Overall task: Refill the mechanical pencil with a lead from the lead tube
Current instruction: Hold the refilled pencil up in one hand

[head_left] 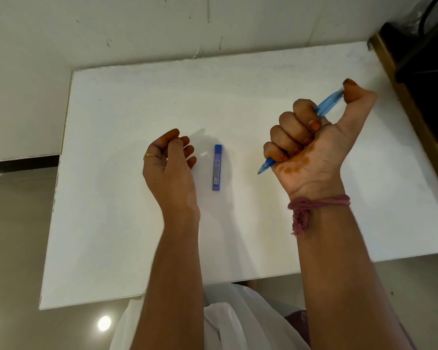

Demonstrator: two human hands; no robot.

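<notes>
Head view, the only one given. A white table (137, 236) is seen from above, w/ both forearms reaching over its near edge.

The right hand (314, 145) is raised at the right of the scene, palm turned toward the camera, fingers curled in a fist round a blue mechanical pencil (328, 103). The tip is seen poking out below the little finger, pointing down-left; the thumb is pressed on the far (cap) end. A pink thread band (319, 203) is worn at that wrist.

The left hand (170, 160) is rested at centre-left, fingers loosely curled; nothing is seen held in it, though whether something tiny is pinched btwn thumb and forefinger cannot be told. A gold ring (149, 155) is worn on one finger.

The lead tube (217, 168), blue and flat, is laid on the table btwn the two hands, apart from both, long axis running near–far. It appears closed, but that is not certain.

Risks, as judged: the lead could be snapped if fed at an angle or pushed hard; leads could be spilled if the tube is tipped too fast; the cap or eraser could be dropped and lost off the table edge.

Writing: a label is carried along the tube, but the print is too small to be read. No brand can be made out on the pencil.
</notes>
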